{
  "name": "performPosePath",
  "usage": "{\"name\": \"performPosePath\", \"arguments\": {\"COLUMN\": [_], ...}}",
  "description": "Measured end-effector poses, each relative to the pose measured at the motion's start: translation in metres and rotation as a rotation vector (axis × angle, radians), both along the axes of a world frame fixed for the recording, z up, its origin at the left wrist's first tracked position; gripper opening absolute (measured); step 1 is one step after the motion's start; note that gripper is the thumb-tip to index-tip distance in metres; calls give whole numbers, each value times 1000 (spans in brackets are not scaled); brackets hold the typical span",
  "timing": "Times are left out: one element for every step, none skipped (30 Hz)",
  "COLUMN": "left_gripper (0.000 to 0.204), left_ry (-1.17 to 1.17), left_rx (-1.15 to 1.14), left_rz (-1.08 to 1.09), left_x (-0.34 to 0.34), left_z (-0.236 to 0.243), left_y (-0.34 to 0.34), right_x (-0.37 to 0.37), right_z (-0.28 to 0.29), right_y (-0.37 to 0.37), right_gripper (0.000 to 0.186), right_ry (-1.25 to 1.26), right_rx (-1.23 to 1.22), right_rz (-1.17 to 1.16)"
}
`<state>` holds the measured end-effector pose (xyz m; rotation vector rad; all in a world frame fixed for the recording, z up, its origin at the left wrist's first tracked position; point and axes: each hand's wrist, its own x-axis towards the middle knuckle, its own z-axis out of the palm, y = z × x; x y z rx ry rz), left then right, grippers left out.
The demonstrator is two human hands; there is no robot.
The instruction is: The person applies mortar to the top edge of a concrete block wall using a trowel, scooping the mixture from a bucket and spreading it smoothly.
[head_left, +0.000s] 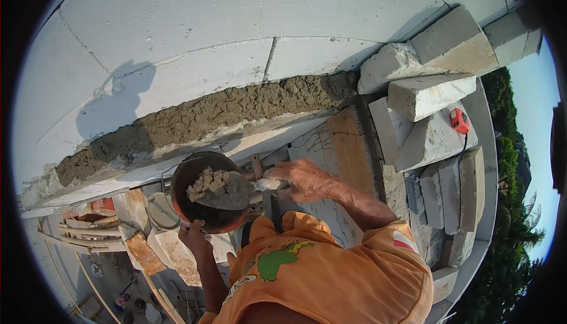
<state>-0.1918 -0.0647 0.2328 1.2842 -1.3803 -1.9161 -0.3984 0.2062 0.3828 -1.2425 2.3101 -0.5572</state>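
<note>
My left hand [195, 236] grips the near rim of a round bucket [215, 162] and steadies it below the wall ledge. My right hand [304, 179] is wrapped round the handle of a trowel [239, 194]. Grey wet mortar [214, 188] lies heaped on the trowel's blade, which is over the bucket's mouth. The blade hides much of the bucket's inside. Ahead of both hands, a long rough bed of mortar [236, 104] runs along the ledge at the foot of the white block wall [195, 11].
Pale cut blocks [431, 97] are piled at the right, with a red tape measure [459, 121] on one. Wooden boards [348, 141] lie below the ledge. Poles and planks [88, 232] stand lower left, above a deep drop. Trees [511, 176] show beyond the right edge.
</note>
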Motion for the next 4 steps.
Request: {"name": "performPosePath", "arguments": {"left_gripper": [25,26,27,27], "left_ry": [6,-30,-70,-63], "left_rx": [5,8,10,16], "left_rz": [-15,-18,-21,-27], "left_x": [-1,-4,-5,-10], "left_z": [1,3,8,8], "left_y": [0,0,0,1], "right_x": [-3,-8,-14,-22], "right_z": [-4,-8,-11,-11], "right_y": [15,32,52,73], "right_gripper": [61,69,69,69], "right_ry": [-147,-290,-283,-487], "right_rx": [-91,-183,-179,-240], "right_rz": [-47,-91,-101,-224]}}
